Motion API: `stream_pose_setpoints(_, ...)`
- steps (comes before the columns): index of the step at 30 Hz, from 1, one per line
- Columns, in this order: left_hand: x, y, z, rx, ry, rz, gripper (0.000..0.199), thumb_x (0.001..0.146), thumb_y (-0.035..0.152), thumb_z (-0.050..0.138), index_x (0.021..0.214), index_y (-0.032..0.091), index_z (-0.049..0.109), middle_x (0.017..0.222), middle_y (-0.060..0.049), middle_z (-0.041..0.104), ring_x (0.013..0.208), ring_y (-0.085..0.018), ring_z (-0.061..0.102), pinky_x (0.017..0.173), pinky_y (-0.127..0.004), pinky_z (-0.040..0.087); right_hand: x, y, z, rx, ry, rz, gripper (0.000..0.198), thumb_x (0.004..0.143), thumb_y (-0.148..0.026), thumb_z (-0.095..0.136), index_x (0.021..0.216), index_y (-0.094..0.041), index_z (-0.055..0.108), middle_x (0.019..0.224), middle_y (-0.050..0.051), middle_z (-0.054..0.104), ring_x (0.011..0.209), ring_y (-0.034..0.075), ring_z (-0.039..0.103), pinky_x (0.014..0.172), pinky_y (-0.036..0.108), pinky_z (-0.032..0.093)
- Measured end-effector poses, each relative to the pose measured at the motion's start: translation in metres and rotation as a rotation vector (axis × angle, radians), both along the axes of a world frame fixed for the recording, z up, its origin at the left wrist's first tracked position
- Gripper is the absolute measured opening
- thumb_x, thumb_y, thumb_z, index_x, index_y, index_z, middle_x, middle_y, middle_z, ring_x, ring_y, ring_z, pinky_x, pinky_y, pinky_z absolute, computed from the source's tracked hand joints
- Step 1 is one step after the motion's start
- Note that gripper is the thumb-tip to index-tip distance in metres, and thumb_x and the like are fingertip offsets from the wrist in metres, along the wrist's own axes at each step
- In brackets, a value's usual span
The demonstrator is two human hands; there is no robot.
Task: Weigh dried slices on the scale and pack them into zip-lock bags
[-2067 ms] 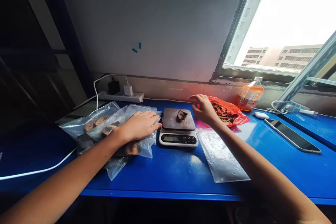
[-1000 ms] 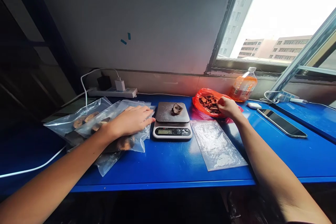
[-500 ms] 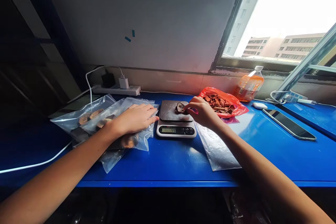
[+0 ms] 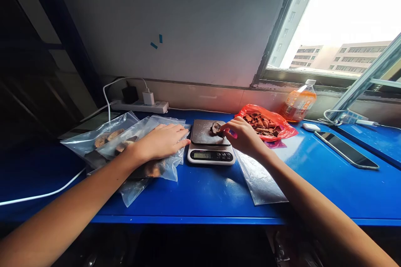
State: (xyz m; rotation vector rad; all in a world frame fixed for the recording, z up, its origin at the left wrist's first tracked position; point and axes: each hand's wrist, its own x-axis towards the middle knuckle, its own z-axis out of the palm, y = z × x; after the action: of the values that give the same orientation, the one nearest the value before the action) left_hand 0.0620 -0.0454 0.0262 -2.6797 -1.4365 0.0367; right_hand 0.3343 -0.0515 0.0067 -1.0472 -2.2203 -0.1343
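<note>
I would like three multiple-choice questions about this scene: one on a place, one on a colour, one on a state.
1. Where does the left hand rest?
A. on the filled clear bags
B. on the phone
C. on the bottle

2. What colour is the bag of dried pieces?
A. green
B. red
C. white

3. What state is the scale in?
A. switched on, one piece on it
B. covered
C. upside down

Answers: 1 A, the palm lies flat on them; 2 B, its plastic is red; 3 A, the display shows digits, with the right hand at the piece.

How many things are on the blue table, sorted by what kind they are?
Scales: 1
Orange bags of dried pieces: 1
Empty clear bags: 1
Filled clear bags: several, stacked, cannot count
Bottles: 1
Phones: 1
Power strips: 1
Total: 6, plus the stack
</note>
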Motion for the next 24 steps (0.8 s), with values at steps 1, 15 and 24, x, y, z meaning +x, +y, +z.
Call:
stream_pose_setpoints(1,0.000,0.000,0.000,0.000,0.002,0.002,0.049,0.097,0.050,0.029,0.127,0.022,0.057,0.136,-0.009,0.055,0.123,-0.029,0.051,0.100,-0.041,0.037,0.000,0.000,0.001,0.002,0.006,0.006,0.014,0.087,-0.017,0.054,0.087,-0.021,0.067,0.079,0.006,0.067,0.080,0.021,0.055,0.075,0.033,0.045)
stream_pose_setpoints(15,0.001,0.005,0.007,-0.093,-0.005,0.050,0.052,0.095,0.051,0.029,0.130,0.024,0.056,0.137,-0.009,0.054,0.122,-0.030,0.052,0.098,-0.043,0.039,0.010,0.035,0.014,-0.481,0.155,0.041,0.008,0.075,-0.020,0.058,0.079,-0.019,0.065,0.092,0.003,0.068,0.087,0.018,0.062,0.078,0.030,0.048)
stream_pose_setpoints(24,-0.002,0.002,0.005,-0.071,-0.019,0.029,0.053,0.096,0.051,0.028,0.133,0.023,0.053,0.140,-0.008,0.052,0.125,-0.028,0.049,0.103,-0.040,0.036,0.001,0.039,0.011,-0.525,0.291,0.093,0.011,0.071,-0.018,0.057,0.082,-0.018,0.057,0.077,0.000,0.063,0.066,0.012,0.058,0.057,0.022,0.045)
